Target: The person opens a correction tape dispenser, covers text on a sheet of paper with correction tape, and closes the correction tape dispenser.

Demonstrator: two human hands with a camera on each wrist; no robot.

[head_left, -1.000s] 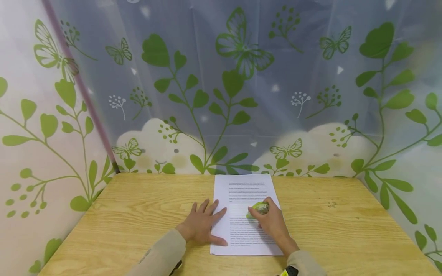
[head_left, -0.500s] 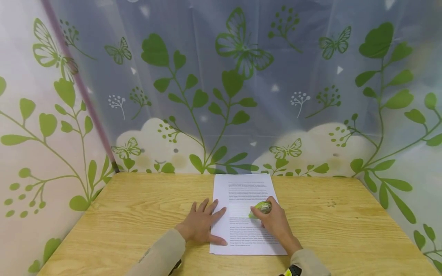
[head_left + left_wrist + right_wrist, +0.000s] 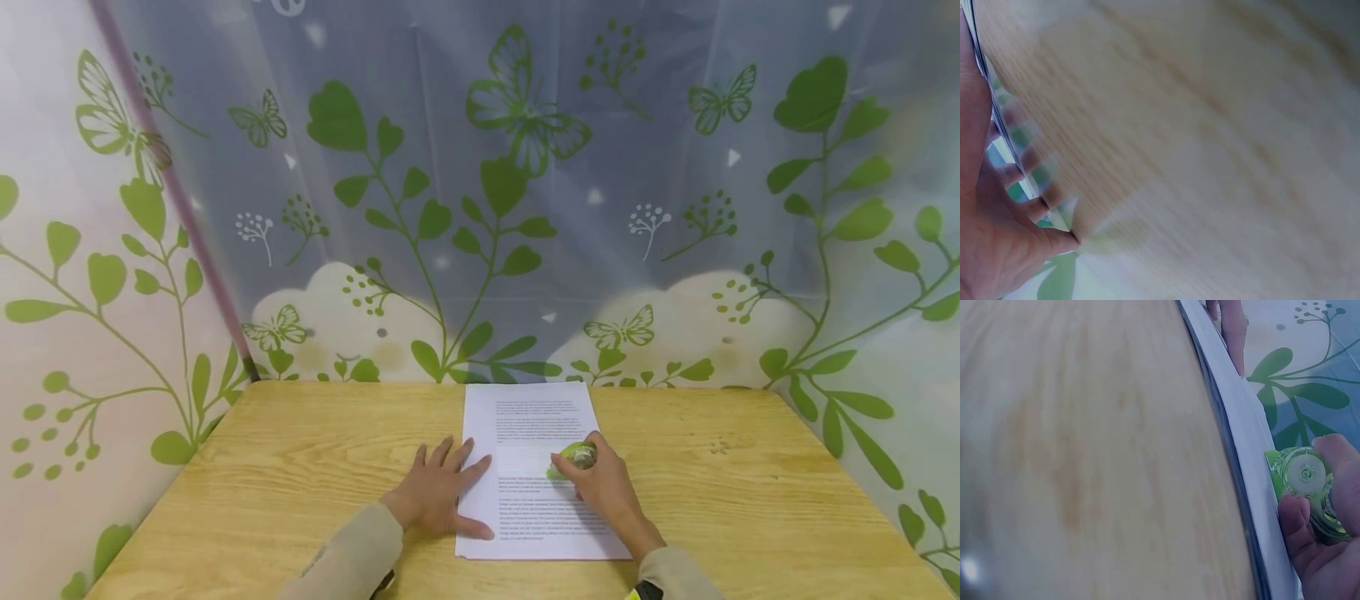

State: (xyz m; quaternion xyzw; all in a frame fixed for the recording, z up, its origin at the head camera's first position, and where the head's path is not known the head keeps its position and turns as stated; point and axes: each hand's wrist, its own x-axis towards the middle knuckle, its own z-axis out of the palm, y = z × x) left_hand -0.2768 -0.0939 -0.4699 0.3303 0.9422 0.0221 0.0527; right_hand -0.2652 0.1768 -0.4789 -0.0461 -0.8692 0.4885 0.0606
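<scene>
A stack of printed paper (image 3: 525, 533) lies on the wooden table, its top sheet covered with paragraphs of text. My left hand (image 3: 435, 492) rests on its left edge, fingers spread and straight; the left wrist view shows this hand (image 3: 1004, 231) at the far left. My right hand (image 3: 609, 487) pinches a green, see-through correction tape (image 3: 579, 457) over the sheet's right half. In the right wrist view its round reel shows through the case of the correction tape (image 3: 1304, 474), and its green tip end is right at the paper. A whitened band (image 3: 521, 458) crosses the text left of it.
The wooden table (image 3: 315, 450) extends to both sides of the paper. Behind its back edge hangs a curtain (image 3: 420, 208) printed with green leaves and butterflies. Its left side panel (image 3: 90, 350) borders the table's left edge.
My right hand has slid a little to the right across the sheet with the correction tape, and the whitened band shows longer behind it. My left hand has stayed in place.
</scene>
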